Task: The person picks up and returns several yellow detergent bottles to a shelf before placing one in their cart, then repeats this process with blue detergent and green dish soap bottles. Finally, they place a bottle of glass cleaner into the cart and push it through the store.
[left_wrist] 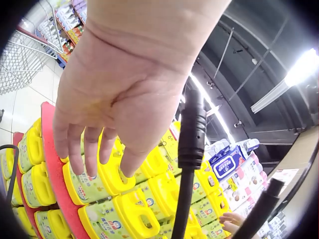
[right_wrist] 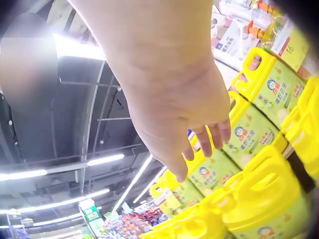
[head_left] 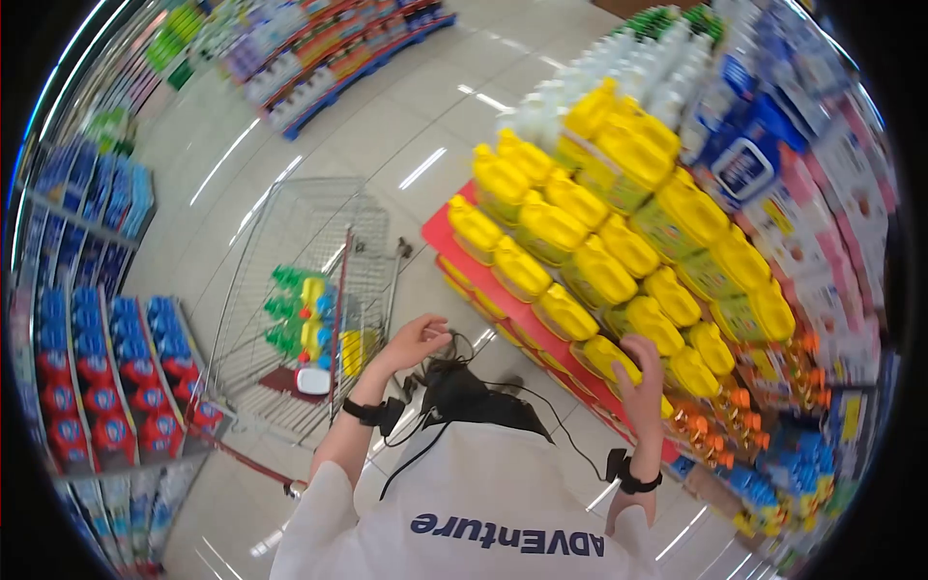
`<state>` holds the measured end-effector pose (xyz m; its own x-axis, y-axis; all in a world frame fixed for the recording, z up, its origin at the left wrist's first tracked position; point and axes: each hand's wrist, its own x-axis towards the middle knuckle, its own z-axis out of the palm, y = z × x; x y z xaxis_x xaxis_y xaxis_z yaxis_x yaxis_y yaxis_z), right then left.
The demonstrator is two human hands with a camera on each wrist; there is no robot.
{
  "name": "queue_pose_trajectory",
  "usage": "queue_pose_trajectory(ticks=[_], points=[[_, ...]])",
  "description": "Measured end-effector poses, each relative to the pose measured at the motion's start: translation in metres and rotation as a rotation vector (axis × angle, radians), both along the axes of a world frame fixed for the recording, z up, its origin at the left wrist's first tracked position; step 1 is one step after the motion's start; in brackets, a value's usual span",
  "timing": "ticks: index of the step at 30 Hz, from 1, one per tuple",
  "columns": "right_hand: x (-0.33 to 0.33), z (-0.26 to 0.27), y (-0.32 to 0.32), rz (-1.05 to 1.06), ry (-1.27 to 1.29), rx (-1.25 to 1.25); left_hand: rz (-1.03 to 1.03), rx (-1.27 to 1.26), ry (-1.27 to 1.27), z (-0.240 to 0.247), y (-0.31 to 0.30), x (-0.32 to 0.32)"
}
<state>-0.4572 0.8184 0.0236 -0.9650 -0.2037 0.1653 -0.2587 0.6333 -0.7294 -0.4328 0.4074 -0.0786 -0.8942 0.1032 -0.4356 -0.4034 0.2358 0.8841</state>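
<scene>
As we looked down in the head view, we had yellow jugs (head_left: 563,311) standing in close rows on a red stand (head_left: 440,232), some of them stacked higher toward the back. Our right hand (head_left: 643,387) was over the near end of the front row, its thumb and fingers spread; whether they touched a jug we could not tell. Our left hand (head_left: 416,346) hung in the air between the stand and the cart (head_left: 227,333), its fingers loosely bent and holding nothing. Inside the cart lay green bottles (head_left: 282,307), with yellow and blue ones beside them. Orange-capped bottles (head_left: 698,433) stood near the right hand, past the end of the jugs, and blue and red packs (head_left: 114,396) filled shelves on the far side of the cart.

In the left wrist view, we saw the left palm with the fingers pointing down, slightly apart and relaxed, and the thumb set away from them. Jugs with green labels showed behind and below them, and a black cable (left_wrist: 192,134) ran beside the palm.

In the right wrist view, our right fingers pointed down, relaxed, with small gaps between them, in front of the jugs. They pinched nothing that we could see.
</scene>
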Motion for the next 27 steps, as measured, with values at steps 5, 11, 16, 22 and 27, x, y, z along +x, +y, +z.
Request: queue_pose_trajectory(ticks=[5,11,16,22,27], points=[[0.0,-0.022,-0.087,0.342,-0.255,-0.029,0.151,0.042,-0.018,-0.011,-0.063,0.007],[-0.021,-0.04,-0.18,0.483,-0.462,-0.021,0.724,-0.4,0.193,-0.112,-0.241,0.034],[-0.049,-0.043,-0.24,0.44,-0.465,0.095,0.767,-0.707,-0.212,-0.194,-0.346,0.098],[-0.062,-0.049,-0.289,0.431,-0.569,0.141,0.056,-0.42,-0.665,-0.249,-0.283,0.119],[-0.064,-0.047,-0.316,0.431,-0.598,0.14,0.304,-0.279,-0.524,-0.305,-0.254,0.141]])
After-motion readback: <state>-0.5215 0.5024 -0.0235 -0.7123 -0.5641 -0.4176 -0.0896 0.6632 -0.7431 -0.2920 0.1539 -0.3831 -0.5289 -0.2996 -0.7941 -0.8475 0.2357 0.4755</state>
